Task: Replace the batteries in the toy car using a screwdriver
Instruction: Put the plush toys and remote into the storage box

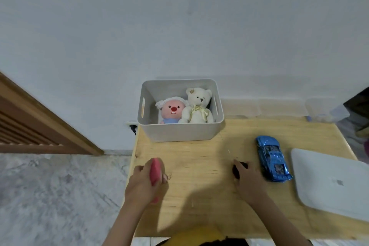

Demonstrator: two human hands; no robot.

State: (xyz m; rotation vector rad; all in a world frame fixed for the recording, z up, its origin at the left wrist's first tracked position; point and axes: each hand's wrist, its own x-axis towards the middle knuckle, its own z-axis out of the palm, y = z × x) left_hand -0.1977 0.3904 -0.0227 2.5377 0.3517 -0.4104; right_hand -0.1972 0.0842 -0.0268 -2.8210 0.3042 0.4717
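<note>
A blue toy car [272,159] lies on the wooden table [199,156], at the right, nose pointing away from me. My left hand [144,180] grips a pink-red object [155,171], probably the screwdriver's handle; its tip is hidden. My right hand [248,180] rests on the table just left of the car, fingers over a small dark object [238,170] that I cannot identify. No batteries are visible.
A white bin [180,132] holding two plush toys stands at the table's back edge against the wall. A white flat device [331,183] lies at the right edge. The floor and a wooden frame are to the left.
</note>
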